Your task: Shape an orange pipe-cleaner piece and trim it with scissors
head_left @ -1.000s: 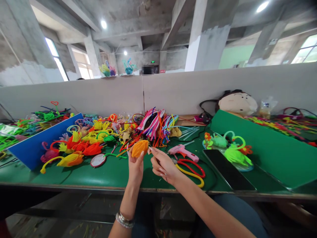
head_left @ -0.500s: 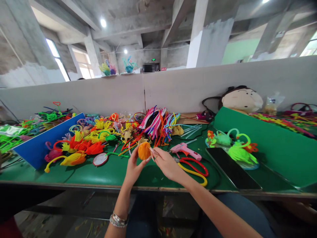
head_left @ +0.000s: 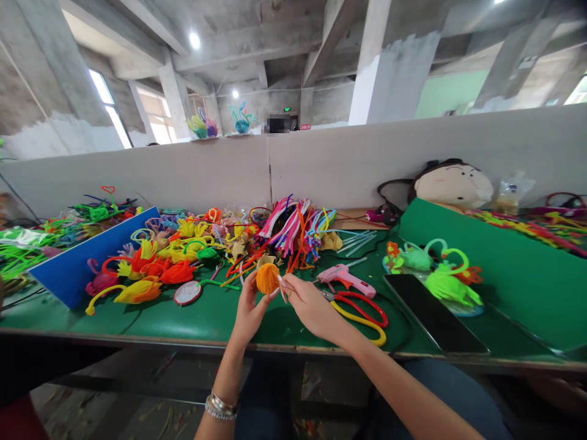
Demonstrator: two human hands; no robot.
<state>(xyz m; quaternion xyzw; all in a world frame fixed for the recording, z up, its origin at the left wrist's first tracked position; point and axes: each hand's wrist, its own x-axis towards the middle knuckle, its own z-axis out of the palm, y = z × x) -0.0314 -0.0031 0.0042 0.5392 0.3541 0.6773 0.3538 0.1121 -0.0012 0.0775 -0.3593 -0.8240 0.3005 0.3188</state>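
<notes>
Yarn (head_left: 267,281), orange and bunched, sat below and slightly left of the frame's middle, pinched in the left hand (head_left: 250,310). The right hand (head_left: 312,304) came up against its right edge; whether it pinched anything could not be told. Right of centre on the bench (head_left: 206,324) lay 1 pink glue gun (head_left: 345,279) above red-and-yellow-handled scissors (head_left: 362,295).

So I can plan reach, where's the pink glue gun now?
In the head view, the pink glue gun lies right of centre, just beyond the scissors.
</notes>
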